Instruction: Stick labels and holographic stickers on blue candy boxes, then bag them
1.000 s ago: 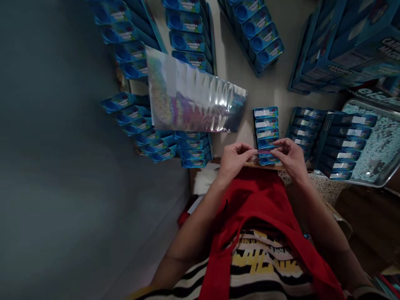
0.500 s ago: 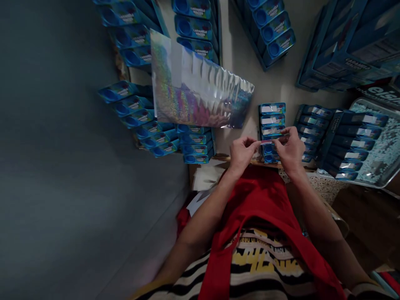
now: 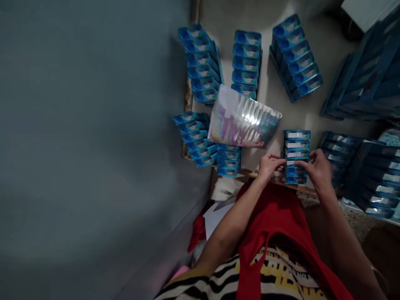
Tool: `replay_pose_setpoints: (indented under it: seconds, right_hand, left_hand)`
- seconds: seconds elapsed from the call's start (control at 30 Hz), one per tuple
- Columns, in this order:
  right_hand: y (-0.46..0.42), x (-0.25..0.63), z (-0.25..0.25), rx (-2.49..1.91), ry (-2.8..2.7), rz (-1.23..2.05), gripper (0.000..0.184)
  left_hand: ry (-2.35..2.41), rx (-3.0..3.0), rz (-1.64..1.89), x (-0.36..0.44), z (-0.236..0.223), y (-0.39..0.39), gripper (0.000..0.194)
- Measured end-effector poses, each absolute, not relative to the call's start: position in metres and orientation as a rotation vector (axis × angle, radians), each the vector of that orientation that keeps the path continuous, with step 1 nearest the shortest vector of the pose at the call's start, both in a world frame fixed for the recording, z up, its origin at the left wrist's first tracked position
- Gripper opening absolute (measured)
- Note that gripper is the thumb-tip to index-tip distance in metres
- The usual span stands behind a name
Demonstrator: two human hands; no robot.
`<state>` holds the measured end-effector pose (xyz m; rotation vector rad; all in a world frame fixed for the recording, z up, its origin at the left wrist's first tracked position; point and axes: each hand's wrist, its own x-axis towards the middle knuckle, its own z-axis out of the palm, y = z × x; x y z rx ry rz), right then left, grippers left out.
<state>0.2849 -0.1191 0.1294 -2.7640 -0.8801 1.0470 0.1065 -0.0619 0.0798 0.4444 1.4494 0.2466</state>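
A short row of blue boxes (image 3: 296, 145) stands near the table's front edge, its upper boxes bearing pale labels on their top ends. My left hand (image 3: 269, 167) pinches the left end of a small whitish label (image 3: 290, 163), at a box below those labelled ones. From the other side my right hand (image 3: 320, 170) has its thumb stretched over the label's right end, its other fingers by the row's right side. The lowest boxes in the row show bare blue ends. Left of the row lies a shiny holographic sheet (image 3: 243, 118) with pale strips.
More rows of blue boxes stand left (image 3: 203, 66), at the back (image 3: 246, 64) and back right (image 3: 296, 58). Labelled boxes (image 3: 383, 189) are beside a metal tray at the right. A grey wall (image 3: 93, 125) borders the table's left side.
The label held between my hands has come down against a box end in the row. The view has swung, so the table's things appear farther right and lower.
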Motion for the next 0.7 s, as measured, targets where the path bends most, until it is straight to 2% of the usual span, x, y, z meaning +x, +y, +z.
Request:
replay_pose_setpoints:
  seconds: [0.1,0.13,0.2,0.23,0.37,0.5,0.7]
  right_hand:
    - [-0.118,0.292,0.138,-2.705,-0.991,1.153,0.033]
    - [-0.116,0.292,0.142,-2.728,-1.044,1.127,0.024]
    - [-0.105,0.283,0.152,-2.761,-1.163,0.946,0.012]
    - [-0.095,0.274,0.156,-2.722,-1.231,0.833,0.014]
    - [-0.026,0.215,0.161,-2.131,-1.483,0.672,0.025]
    - [0.058,0.162,0.142,-1.76,-1.522,0.627,0.031]
    - [0.112,0.131,0.108,-1.732,-1.591,0.645,0.034]
  left_hand:
    - [1.66,1.154,0.468,0.071,0.124,-0.011,0.033]
    - [1.77,1.42,0.593,0.055,0.139,0.014,0.035]
    - [1.91,1.78,0.8,0.024,0.159,0.074,0.052]
    - [1.889,1.821,0.837,0.011,0.163,0.103,0.059]
    - [1.408,1.617,0.533,-0.016,0.146,0.178,0.04]
    - [1.275,1.415,0.552,-0.018,0.131,0.173,0.035]
    - [1.276,1.268,0.652,-0.009,0.141,0.145,0.023]
